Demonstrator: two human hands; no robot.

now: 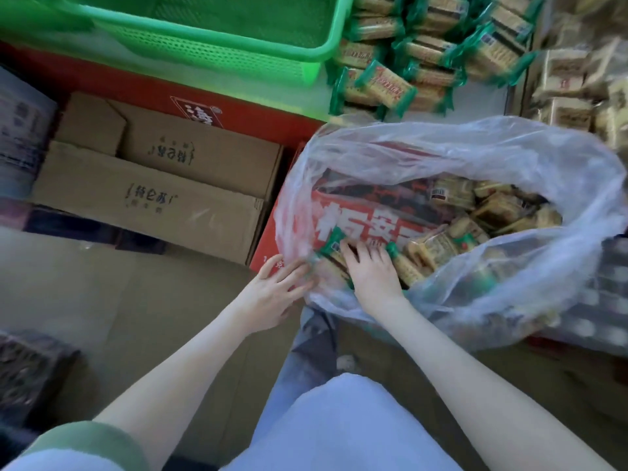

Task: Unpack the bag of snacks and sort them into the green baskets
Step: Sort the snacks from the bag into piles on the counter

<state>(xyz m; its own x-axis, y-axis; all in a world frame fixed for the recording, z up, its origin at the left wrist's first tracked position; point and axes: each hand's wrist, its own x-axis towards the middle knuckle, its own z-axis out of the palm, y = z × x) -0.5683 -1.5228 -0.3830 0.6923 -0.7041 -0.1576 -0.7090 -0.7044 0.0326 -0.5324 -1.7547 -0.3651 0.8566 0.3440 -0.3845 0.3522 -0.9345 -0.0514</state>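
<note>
A clear plastic bag (509, 158) lies open to the right of the cardboard boxes, just below a loose pile of green-wrapped cracker packets (390, 83). Inside it are many small snack packets and a red pack (356, 215) printed with large white Chinese characters, partly covered by the packets and the bag's folds. One packet deeper in the bag carries a white barcode label (439, 193).

The right hand (372, 271) reaches into the bag's mouth, its fingers bent down over the green-ended packets (407, 268). I cannot tell whether it actually grips any. The left hand (272, 294) is outside the bag, its fingers fairly straight and pressed against the plastic at the near left edge.

An empty-looking green basket (221, 59) stands at the top, on a red carton (238, 110) with a label too blurred to read. 2 cardboard boxes (153, 195) show dark Chinese print, upside down from here. Tan-wrapped packets (571, 79) are heaped at the far right.
</note>
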